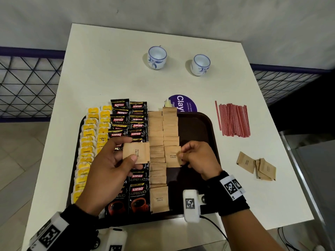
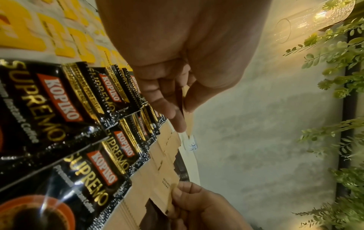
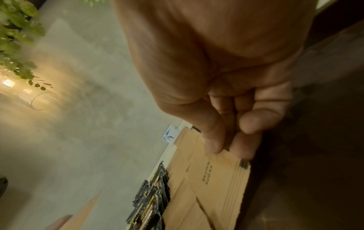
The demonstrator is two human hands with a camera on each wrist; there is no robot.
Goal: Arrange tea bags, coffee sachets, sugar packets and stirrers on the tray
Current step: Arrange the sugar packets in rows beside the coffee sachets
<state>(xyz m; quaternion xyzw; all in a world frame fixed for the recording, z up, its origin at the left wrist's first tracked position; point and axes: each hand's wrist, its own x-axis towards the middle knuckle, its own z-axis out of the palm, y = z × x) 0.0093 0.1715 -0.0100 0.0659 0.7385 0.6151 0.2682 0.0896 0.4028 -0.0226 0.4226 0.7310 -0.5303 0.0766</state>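
A dark brown tray (image 1: 199, 127) holds rows of yellow tea bags (image 1: 87, 153), black Kopiko coffee sachets (image 1: 137, 194) and brown sugar packets (image 1: 157, 134). My left hand (image 1: 116, 160) pinches one brown sugar packet (image 1: 136, 153) above the coffee row; the packet shows edge-on (image 2: 187, 105) in the left wrist view. My right hand (image 1: 195, 158) pinches the right edge of another brown sugar packet (image 1: 172, 156) at the near end of the second sugar column; its thumb and fingers (image 3: 212, 143) grip that packet (image 3: 222, 175). Red stirrers (image 1: 233, 120) lie on the table right of the tray.
A few loose sugar packets (image 1: 257, 165) lie on the white table (image 1: 112, 69) at the right. Two white-and-blue cups (image 1: 156, 57) (image 1: 200, 64) stand at the back. A purple round sticker (image 1: 183, 104) sits behind the tray. The tray's right part is bare.
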